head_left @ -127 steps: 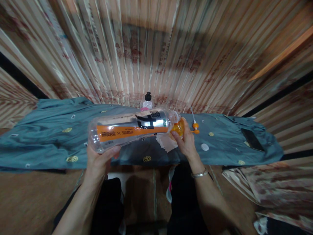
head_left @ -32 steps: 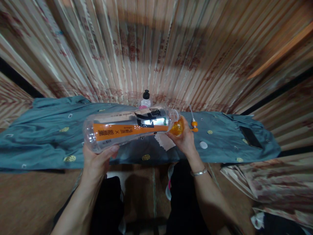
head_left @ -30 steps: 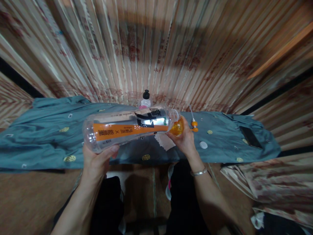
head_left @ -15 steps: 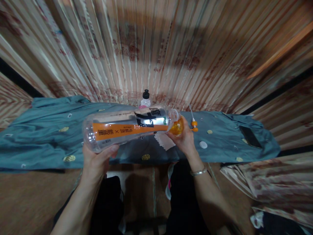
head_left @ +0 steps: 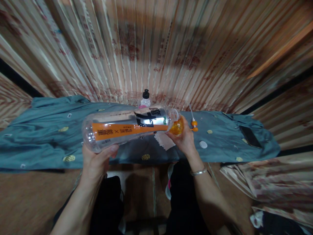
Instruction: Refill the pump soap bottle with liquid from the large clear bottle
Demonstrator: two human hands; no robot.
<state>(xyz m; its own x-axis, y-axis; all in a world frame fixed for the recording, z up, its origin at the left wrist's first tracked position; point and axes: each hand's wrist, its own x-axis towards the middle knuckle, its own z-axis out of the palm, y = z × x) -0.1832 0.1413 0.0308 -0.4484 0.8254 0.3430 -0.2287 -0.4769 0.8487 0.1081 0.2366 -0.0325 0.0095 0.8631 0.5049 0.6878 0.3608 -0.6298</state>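
My left hand is closed round the base end of a large clear plastic bottle with an orange and black label. The bottle lies nearly level in the air, its open mouth pointing right and slightly up in view. In my right hand is a small bottle of amber colour, its lower part wrapped by the fingers. The large bottle's mouth meets the top of the small bottle; whether liquid passes between them I cannot make out. An orange pump head with a pale tube lies just right of my right hand.
Behind the large bottle stands a clear bottle with a black cap. On the green patterned cloth lie a whitish scalloped sheet, a white round disc and a dark phone. A pleated curtain hangs behind.
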